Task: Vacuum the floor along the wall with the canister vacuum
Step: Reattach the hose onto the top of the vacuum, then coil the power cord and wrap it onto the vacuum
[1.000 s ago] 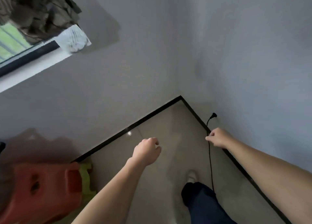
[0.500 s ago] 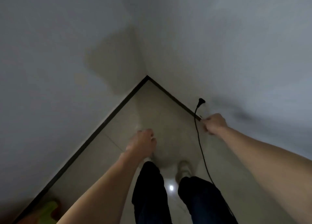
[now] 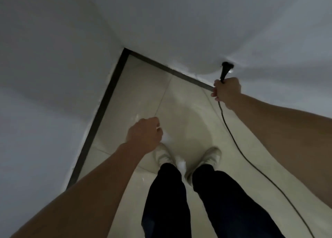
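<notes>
- The walls (image 3: 53, 58) are smooth, matte grey-white plaster and fill the top and left of the frame, meeting in a corner at upper centre.
- The floor (image 3: 179, 103) is glossy pale tile with thin joints, edged by a dark, flat skirting strip (image 3: 100, 112).
- The canister vacuum is out of frame. Only its thin, round black cord (image 3: 239, 148) shows, trailing from lower right.
- The right hand (image 3: 228, 92), at upper right, is wrapped around the cord just below the plug.
- The left hand (image 3: 143, 135), at centre, is curled into a loose fist with nothing visible in it.
- The tapered black plug (image 3: 225, 70) meets the wall, but no socket is discernible.
- The step is probably plugging in: better to grip the moulded plug body, push straight, and keep slack clear of the feet.
</notes>
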The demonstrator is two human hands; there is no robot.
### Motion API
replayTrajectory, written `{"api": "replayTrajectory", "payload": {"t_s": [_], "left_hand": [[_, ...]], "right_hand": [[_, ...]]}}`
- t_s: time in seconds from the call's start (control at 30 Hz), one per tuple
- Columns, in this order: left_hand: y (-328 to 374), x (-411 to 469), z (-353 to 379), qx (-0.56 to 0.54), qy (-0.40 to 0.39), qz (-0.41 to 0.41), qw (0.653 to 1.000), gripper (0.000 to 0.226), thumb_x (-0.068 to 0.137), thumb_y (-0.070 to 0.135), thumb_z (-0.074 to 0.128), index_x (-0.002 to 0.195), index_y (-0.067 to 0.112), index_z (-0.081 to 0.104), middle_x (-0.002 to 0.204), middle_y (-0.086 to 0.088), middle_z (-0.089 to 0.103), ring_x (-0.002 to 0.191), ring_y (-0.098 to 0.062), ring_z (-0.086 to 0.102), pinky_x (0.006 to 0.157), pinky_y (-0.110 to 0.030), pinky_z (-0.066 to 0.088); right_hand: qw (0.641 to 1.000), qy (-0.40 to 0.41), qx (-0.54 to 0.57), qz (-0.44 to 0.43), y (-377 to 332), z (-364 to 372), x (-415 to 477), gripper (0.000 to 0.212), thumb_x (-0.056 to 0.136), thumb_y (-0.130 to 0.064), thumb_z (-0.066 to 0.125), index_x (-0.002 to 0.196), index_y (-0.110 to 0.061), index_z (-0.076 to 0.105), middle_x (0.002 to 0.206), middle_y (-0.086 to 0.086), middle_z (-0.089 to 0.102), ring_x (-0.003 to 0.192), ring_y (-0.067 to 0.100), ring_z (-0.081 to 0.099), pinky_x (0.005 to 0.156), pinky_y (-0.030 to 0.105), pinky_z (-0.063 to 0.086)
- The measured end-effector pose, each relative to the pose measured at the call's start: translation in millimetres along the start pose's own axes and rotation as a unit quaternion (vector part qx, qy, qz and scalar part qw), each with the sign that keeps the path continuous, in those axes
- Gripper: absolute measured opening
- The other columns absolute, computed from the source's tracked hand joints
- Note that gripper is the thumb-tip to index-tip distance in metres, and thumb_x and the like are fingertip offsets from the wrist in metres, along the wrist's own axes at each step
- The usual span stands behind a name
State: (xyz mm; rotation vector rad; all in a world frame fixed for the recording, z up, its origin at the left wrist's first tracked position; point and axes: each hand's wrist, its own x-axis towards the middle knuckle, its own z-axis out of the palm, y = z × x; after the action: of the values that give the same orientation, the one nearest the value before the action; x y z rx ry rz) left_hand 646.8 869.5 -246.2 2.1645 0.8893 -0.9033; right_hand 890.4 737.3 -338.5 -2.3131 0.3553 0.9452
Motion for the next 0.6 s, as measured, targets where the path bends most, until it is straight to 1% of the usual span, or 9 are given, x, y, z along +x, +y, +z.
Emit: {"api": "replayTrajectory", "payload": {"t_s": [0.1, 0.2, 0.27, 0.3, 0.37, 0.4, 0.47, 0.53, 0.6], "left_hand": [[-0.6, 9.2, 1.5, 0.014, -0.004, 0.012, 1.0, 0.025, 0.098, 0.031, 0.047, 0.116, 0.017, 0.059, 0.098, -0.01, 0.066, 0.089, -0.027, 0.062, 0.081, -0.036, 0.051], [4.3, 13.4, -4.8, 0.028, -0.004, 0.013, 0.999, 0.025, 0.098, 0.031, 0.047, 0.116, 0.018, 0.059, 0.099, -0.009, 0.066, 0.09, -0.026, 0.062, 0.084, -0.038, 0.051], [12.0, 12.5, -11.8, 0.038, -0.004, 0.012, 0.999, 0.025, 0.098, 0.032, 0.047, 0.116, 0.02, 0.059, 0.1, -0.008, 0.066, 0.09, -0.025, 0.062, 0.085, -0.038, 0.051], [16.1, 11.3, -15.8, 0.041, -0.001, 0.016, 0.999, 0.025, 0.098, 0.031, 0.047, 0.116, 0.019, 0.059, 0.1, -0.008, 0.066, 0.09, -0.025, 0.062, 0.084, -0.038, 0.051], [25.1, 8.1, -24.4, 0.037, 0.008, 0.031, 0.999, 0.025, 0.097, 0.03, 0.048, 0.116, 0.017, 0.059, 0.096, -0.009, 0.066, 0.087, -0.026, 0.061, 0.081, -0.036, 0.051], [30.1, 6.7, -28.9, 0.033, 0.014, 0.043, 0.998, 0.025, 0.097, 0.028, 0.049, 0.116, 0.015, 0.06, 0.094, -0.01, 0.066, 0.085, -0.027, 0.061, 0.078, -0.036, 0.051], [41.2, 3.0, -37.5, 0.033, 0.027, 0.07, 0.997, 0.026, 0.097, 0.025, 0.049, 0.117, 0.012, 0.06, 0.094, -0.012, 0.066, 0.086, -0.028, 0.061, 0.077, -0.037, 0.05], [56.1, -3.0, -45.1, 0.049, 0.04, 0.1, 0.993, 0.029, 0.097, 0.024, 0.049, 0.122, 0.013, 0.058, 0.103, -0.011, 0.065, 0.092, -0.027, 0.061, 0.081, -0.039, 0.05], [73.6, -12.3, -52.2, 0.075, 0.052, 0.151, 0.984, 0.036, 0.096, 0.024, 0.05, 0.132, 0.018, 0.051, 0.117, -0.008, 0.058, 0.1, -0.025, 0.058, 0.084, -0.039, 0.049]], "right_hand": [[1.0, 0.003, 0.003, -0.017, 6.2, 3.4, 8.1, 0.023, 0.097, -0.022, 0.057, 0.102, -0.001, 0.067, 0.084, 0.011, 0.071, 0.054, 0.015, 0.065, 0.059, 0.033, 0.058], [1.0, -0.002, 0.007, -0.026, 8.8, -2.4, 1.4, 0.024, 0.096, -0.023, 0.059, 0.101, -0.002, 0.069, 0.084, 0.011, 0.072, 0.055, 0.017, 0.064, 0.053, 0.027, 0.055], [1.0, -0.011, -0.005, -0.025, 18.0, -9.3, -11.4, 0.025, 0.095, -0.024, 0.061, 0.099, -0.002, 0.071, 0.082, 0.01, 0.072, 0.058, 0.019, 0.064, 0.061, 0.034, 0.058], [0.999, -0.022, -0.03, -0.031, 24.9, -14.0, -20.3, 0.025, 0.095, -0.026, 0.061, 0.097, -0.005, 0.072, 0.08, 0.007, 0.072, 0.06, 0.018, 0.063, 0.066, 0.035, 0.058], [0.989, -0.051, -0.12, -0.063, 41.2, -27.4, -42.9, 0.026, 0.096, -0.036, 0.056, 0.092, -0.017, 0.073, 0.076, -0.005, 0.071, 0.067, 0.014, 0.062, 0.069, 0.031, 0.051], [0.981, -0.065, -0.163, -0.083, 48.1, -34.5, -54.6, 0.027, 0.097, -0.04, 0.053, 0.09, -0.022, 0.072, 0.076, -0.009, 0.071, 0.072, 0.012, 0.062, 0.068, 0.029, 0.048], [0.964, -0.096, -0.215, -0.125, 57.6, -48.9, -76.5, 0.029, 0.098, -0.044, 0.048, 0.088, -0.024, 0.067, 0.077, -0.009, 0.071, 0.076, 0.015, 0.062, 0.066, 0.029, 0.044], [0.95, -0.132, -0.229, -0.164, 61.7, -65.4, -99.4, 0.028, 0.099, -0.043, 0.047, 0.086, -0.022, 0.061, 0.073, -0.002, 0.066, 0.072, 0.021, 0.06, 0.062, 0.031, 0.041], [0.933, -0.164, -0.245, -0.205, 62.6, -84.3, -125.1, 0.022, 0.1, -0.041, 0.047, 0.087, -0.026, 0.055, 0.068, -0.003, 0.058, 0.064, 0.02, 0.056, 0.056, 0.031, 0.037]]}}
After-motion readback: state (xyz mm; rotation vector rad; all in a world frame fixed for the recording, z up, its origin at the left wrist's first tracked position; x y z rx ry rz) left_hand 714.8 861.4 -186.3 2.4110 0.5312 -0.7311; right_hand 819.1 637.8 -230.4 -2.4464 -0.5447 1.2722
